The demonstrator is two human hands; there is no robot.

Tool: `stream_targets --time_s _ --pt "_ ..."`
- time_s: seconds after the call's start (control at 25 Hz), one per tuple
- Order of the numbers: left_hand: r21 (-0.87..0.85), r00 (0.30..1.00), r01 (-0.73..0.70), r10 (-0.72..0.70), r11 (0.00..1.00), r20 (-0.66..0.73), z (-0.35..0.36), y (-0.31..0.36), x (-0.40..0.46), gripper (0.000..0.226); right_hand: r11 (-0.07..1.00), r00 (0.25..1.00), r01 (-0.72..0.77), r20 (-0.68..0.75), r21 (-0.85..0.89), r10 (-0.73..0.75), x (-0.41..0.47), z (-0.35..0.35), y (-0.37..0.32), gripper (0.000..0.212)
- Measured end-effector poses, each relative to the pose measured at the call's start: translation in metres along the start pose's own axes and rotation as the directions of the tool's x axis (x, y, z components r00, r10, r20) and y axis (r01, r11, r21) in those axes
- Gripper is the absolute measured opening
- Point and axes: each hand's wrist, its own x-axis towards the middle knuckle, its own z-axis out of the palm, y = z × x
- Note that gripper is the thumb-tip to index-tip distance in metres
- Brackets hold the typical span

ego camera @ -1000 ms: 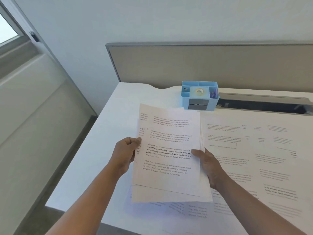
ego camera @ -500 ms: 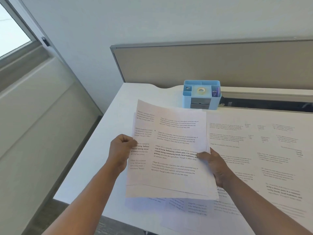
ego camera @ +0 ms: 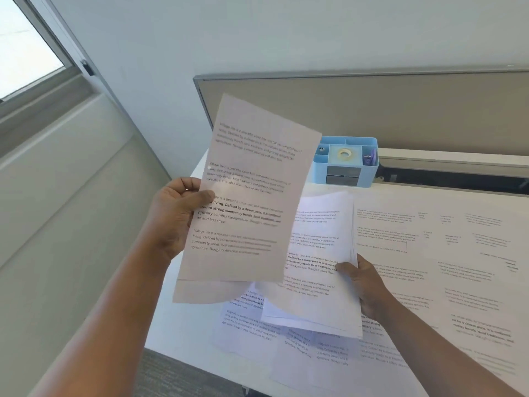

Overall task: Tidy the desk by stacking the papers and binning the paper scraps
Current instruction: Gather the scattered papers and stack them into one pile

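A: What is over on the left side?

B: A window (ego camera: 25,44) is up in the corner, with a pale wall under it.

A: And the left hand (ego camera: 174,216)?

B: It holds one sheet (ego camera: 246,202) up in the air. The thumb lies on the front of the page at its left edge, and the other fingers curl round behind it. So it pinches the page. The sheet is tilted and has printed words on it. It hangs over the left part of the white desk (ego camera: 183,333).

A: What is under the sheet?

B: More printed pages (ego camera: 252,325) lie flat on the desk, spread out and a bit messy.

A: And next to that?

B: The right hand (ego camera: 363,285) holds a stack of papers (ego camera: 320,253) just above the desk. The thumb presses on top at the stack's right edge. The other fingers are under the stack, so I cannot tell how they lie. The sheet covers the stack's left side.

A: What is at the back?

B: A blue desk organizer (ego camera: 346,161) with a roll of tape (ego camera: 345,154) in it. It stands in front of a grey divider panel (ego camera: 400,110).

A: And on the right?

B: Many loose papers (ego camera: 458,253) cover the desk there.
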Motion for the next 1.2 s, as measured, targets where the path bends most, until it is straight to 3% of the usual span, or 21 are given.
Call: stream_targets --time_s 0.2,0.32,0.48,0.56,0.64,0.84,1.0,1.2 --pt "-0.044 0.997 0.083 -0.083 0.996 -0.008 0.006 -0.004 0.000 0.020 0.999 0.998 -0.011 0.067 0.036 0.008 0.000 0.010 -0.003 0.026" --pt "-0.030 0.982 0.182 -0.183 0.983 -0.048 0.013 -0.035 0.002 0.019 0.999 0.994 -0.021 0.109 0.050 0.015 -0.003 0.015 -0.006 0.027" --pt "-0.004 0.940 0.323 -0.321 0.946 -0.118 0.025 -0.090 -0.003 0.011 0.998 0.984 -0.030 0.179 0.059 0.018 -0.010 0.024 -0.011 0.047" --pt "-0.013 0.923 0.364 -0.363 0.931 -0.129 0.027 -0.108 -0.007 0.012 0.991 0.981 -0.026 0.193 0.131 0.000 -0.012 0.026 -0.011 0.039" --pt "-0.024 0.919 0.372 -0.372 0.928 -0.130 0.028 -0.116 -0.008 0.014 0.982 0.979 -0.029 0.202 0.185 -0.009 -0.014 0.025 -0.009 0.030" --pt "0.013 0.916 0.385 -0.380 0.923 -0.131 0.025 -0.108 -0.008 0.011 0.985 0.985 -0.020 0.172 0.173 -0.011 -0.014 0.019 -0.004 0.039" --pt "0.114 0.906 0.424 -0.419 0.899 -0.065 0.017 -0.102 -0.008 0.013 0.985 0.986 -0.027 0.169 0.171 -0.002 -0.015 0.018 -0.006 0.021" --pt "0.272 0.907 0.406 -0.421 0.873 0.000 0.018 -0.105 -0.012 0.012 0.973 0.987 -0.049 0.160 0.226 0.012 -0.012 0.019 -0.004 0.034"
